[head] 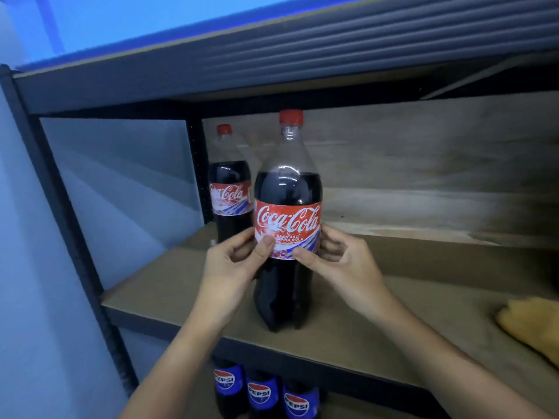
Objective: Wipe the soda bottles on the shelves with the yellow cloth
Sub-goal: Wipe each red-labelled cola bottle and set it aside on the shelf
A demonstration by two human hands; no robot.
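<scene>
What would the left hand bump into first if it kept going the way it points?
Nothing new: the left hand already grips the front Coca-Cola bottle at its label. Going on up and back, it would probably meet the second Coca-Cola bottle just behind, though depth is hard to judge.

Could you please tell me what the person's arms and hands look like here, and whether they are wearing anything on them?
Both arms are bare up to the bottom edge of the picture: no sleeves show. The left hand and the right hand wear no gloves, and no rings, watch or bracelet show on the visible parts. The fingernails look short and unpainted. The forearms are slim, with no visible markings.
</scene>
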